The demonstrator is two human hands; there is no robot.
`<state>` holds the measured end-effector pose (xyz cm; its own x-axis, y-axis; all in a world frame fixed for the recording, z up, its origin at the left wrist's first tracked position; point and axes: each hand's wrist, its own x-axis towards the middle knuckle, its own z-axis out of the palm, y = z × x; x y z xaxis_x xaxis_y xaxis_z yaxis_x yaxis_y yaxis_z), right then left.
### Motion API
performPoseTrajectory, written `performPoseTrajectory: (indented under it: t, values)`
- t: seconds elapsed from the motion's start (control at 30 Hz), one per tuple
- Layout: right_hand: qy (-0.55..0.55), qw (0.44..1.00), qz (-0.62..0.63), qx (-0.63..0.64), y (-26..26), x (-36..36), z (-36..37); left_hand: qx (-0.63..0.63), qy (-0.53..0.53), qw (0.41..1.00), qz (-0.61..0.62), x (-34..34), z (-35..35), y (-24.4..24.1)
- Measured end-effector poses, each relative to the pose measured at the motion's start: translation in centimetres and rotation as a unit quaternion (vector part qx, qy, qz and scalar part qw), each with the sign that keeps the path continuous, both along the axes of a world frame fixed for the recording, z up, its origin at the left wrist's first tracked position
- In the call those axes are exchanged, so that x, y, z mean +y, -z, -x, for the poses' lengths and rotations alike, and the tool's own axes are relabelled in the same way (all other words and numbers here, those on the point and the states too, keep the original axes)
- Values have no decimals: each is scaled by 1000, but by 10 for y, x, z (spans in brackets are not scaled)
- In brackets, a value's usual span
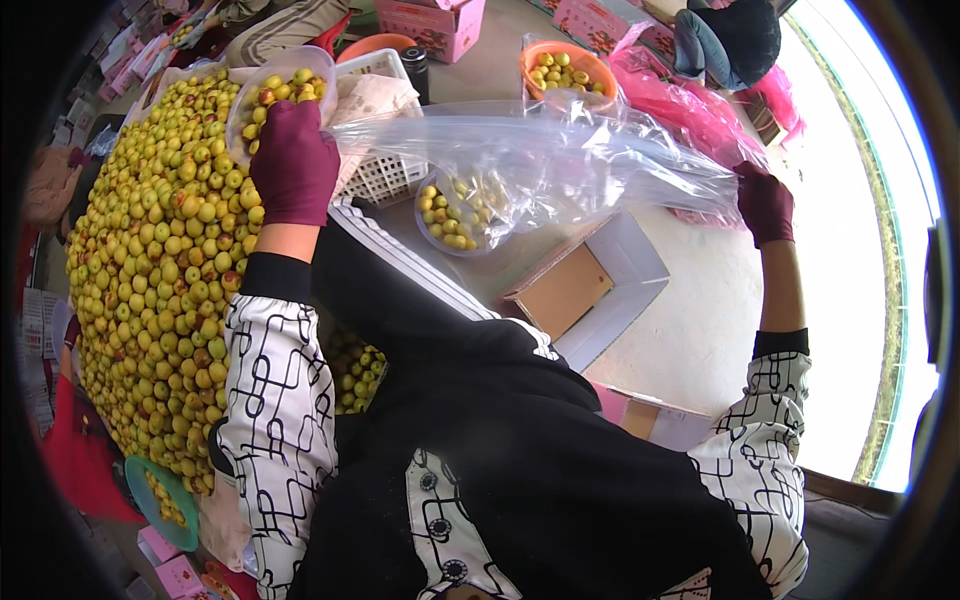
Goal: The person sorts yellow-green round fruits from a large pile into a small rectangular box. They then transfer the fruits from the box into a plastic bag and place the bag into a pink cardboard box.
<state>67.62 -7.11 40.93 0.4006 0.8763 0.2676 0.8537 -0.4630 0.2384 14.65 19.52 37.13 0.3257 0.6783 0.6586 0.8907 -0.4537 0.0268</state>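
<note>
A clear plastic bag (555, 157) is stretched sideways between my two hands, both in maroon gloves. My left hand (295, 161) grips its left end, in front of a translucent plastic bowl (328, 82) with jujubes in it; whether that hand also touches the bowl cannot be told. The right hand (766, 202) pinches the other end, arm stretched out. Beneath the bag, partly seen through it, is a second translucent bowl of jujubes (450, 217). Below stands an open cardboard box (630, 259) on the floor.
A large heap of jujubes (165, 277) lies on my left. Ahead are a white plastic basket (382, 176), a black bottle (415, 71), an orange basin (529, 56) and pink plastic sheeting (675, 105). Other people sit nearby, one in jeans (705, 49). Another open box (679, 427) is near my right side.
</note>
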Motion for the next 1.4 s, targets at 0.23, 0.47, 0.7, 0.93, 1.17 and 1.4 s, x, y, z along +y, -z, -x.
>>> performPoseTrajectory:
  t: [0.23,0.47,0.7,0.93,1.17,1.4]
  values:
    - [240,951,193,4,16,-112,-64,-137,121,972,145,12,-16,27]
    - [461,710,464,261,81,-200,-93,-517,96,618,584,-49,-68,38]
    - [294,777,475,291,77,-181,-49,-450,159,710,518,-96,-104,47]
    - [-208,812,16,545,60,-31,144,-286,302,843,341,-131,-141,55]
    - [-193,912,35,359,92,18,203,-205,362,857,304,-140,-137,43]
    - [-224,885,218,346,92,4,97,-81,342,899,261,-132,-131,44]
